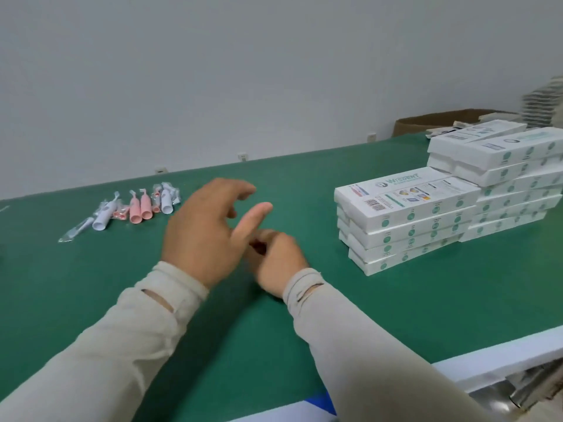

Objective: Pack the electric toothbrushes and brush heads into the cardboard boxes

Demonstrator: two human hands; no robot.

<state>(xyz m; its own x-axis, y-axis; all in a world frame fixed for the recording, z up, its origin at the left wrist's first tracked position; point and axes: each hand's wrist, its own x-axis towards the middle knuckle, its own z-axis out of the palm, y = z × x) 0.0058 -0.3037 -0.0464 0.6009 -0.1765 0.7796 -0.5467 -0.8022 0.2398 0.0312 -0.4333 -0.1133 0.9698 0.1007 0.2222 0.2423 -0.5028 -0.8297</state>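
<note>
I note stacked closed boxes (pixel 408 220) at right, judged packed. Loose toothbrushes and heads (pixel 134 208) lie far left, unpacked. My left hand (pixel 204 229) hovers, fingers spread, empty. My right hand (pixel 277 263) is curled; whether it holds anything I cannot tell.

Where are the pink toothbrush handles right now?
In the head view, the pink handles lie on the green table at far left, among the white handles, left of the left hand.

I see toothbrushes (pixel 134 208) lying far left on the bench (pixel 304 315), stacked boxes (pixel 408 220) right, both hands (pixel 207 233) between them.
</note>
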